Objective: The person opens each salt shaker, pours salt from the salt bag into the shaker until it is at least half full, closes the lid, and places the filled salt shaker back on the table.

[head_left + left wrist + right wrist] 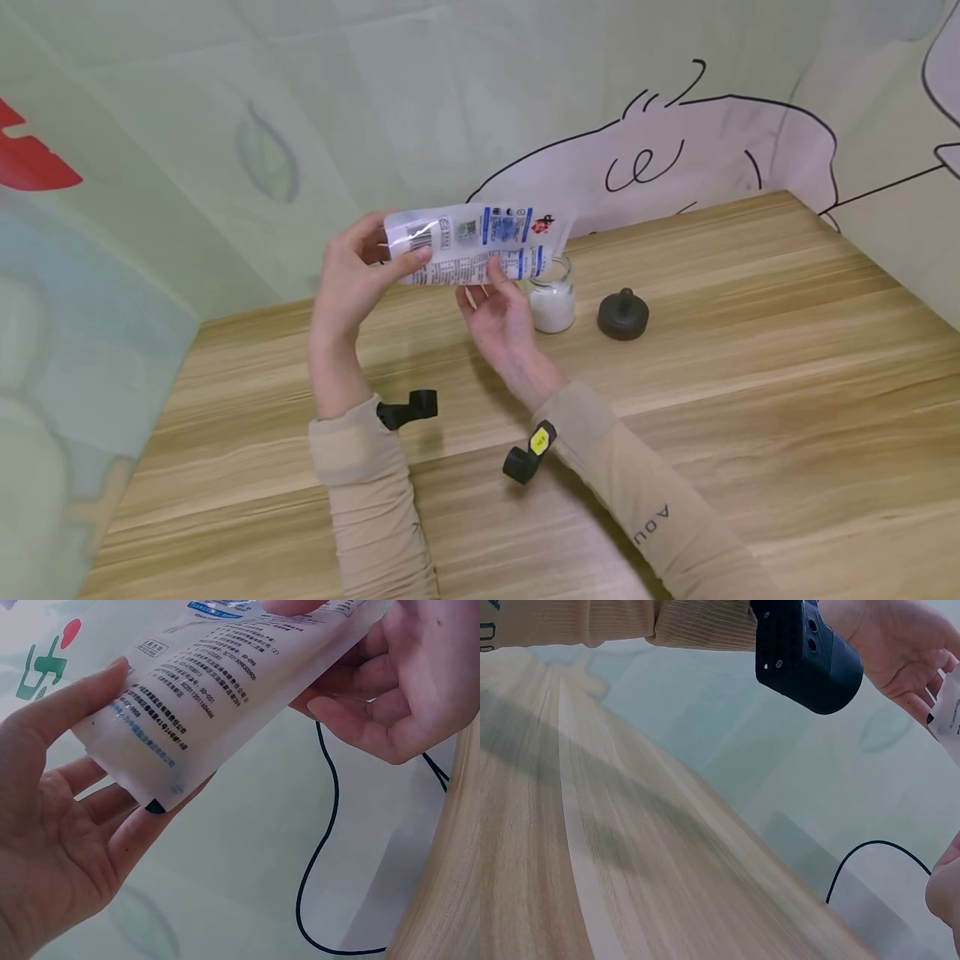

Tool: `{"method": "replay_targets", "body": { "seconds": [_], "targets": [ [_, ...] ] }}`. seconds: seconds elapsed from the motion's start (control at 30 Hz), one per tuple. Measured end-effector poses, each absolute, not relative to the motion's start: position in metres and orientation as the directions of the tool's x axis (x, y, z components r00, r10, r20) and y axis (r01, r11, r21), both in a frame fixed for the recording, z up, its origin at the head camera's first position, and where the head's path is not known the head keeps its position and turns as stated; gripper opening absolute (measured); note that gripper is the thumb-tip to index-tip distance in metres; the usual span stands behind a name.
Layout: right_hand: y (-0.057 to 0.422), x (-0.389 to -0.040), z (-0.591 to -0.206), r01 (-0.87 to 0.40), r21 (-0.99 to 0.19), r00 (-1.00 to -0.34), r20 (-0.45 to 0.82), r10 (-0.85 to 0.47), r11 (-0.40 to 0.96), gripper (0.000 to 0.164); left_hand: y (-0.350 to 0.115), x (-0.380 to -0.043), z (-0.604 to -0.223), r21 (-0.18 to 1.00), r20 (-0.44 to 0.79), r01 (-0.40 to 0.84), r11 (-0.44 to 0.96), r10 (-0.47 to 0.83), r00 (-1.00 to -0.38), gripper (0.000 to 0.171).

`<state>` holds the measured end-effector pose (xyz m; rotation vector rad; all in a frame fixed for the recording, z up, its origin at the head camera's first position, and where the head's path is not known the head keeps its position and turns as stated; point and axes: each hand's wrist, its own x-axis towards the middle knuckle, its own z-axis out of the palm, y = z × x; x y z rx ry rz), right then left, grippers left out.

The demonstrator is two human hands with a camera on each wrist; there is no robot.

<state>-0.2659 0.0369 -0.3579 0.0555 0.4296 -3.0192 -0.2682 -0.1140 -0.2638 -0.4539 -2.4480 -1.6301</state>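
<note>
A white plastic pouch (465, 246) printed with blue and black text is held on its side above the table. My left hand (348, 279) grips its left end, thumb on the printed face and fingers behind. Under its lower edge, my right hand (501, 325) holds the pouch with the thumb in front. The pouch's right end overlaps the mouth of a glass jar (553, 310) filled with white contents. In the left wrist view, dense print covers the pouch (202, 705). Only a corner of the pouch (949, 712) shows in the right wrist view.
A dark round lid (623, 314) with a knob lies right of the jar on the wood-grain table (750, 375). Behind the table hangs a pale printed backdrop (360, 125). A black cable (334, 795) runs down beside the table edge.
</note>
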Motion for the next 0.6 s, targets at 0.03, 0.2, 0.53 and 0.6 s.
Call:
{"method": "replay_targets", "body": {
  "seconds": [0.03, 0.2, 0.53, 0.6],
  "targets": [
    [0.0367, -0.2659, -0.3581, 0.097, -0.278, -0.995, -0.048, -0.087, -0.956, 0.025, -0.1146, -0.268, -0.2638, 0.873, 0.295, 0.333, 0.357, 0.158, -0.942, 0.041],
    [0.0363, -0.265, -0.3585, 0.099, -0.281, -0.995, -0.048, -0.089, -0.955, 0.033, -0.1165, -0.2676, -0.2647, 0.883, 0.277, 0.318, 0.345, 0.164, -0.947, 0.041],
    [0.036, -0.2643, -0.3591, 0.099, -0.282, -0.995, -0.051, -0.088, -0.954, 0.042, -0.1198, -0.2668, -0.2652, 0.905, 0.219, 0.271, 0.329, 0.185, -0.958, 0.04],
    [0.0358, -0.2642, -0.3591, 0.099, -0.283, -0.995, -0.053, -0.087, -0.954, 0.041, -0.1206, -0.2672, -0.2657, 0.908, 0.208, 0.261, 0.329, 0.187, -0.96, 0.04]
  ]
}}
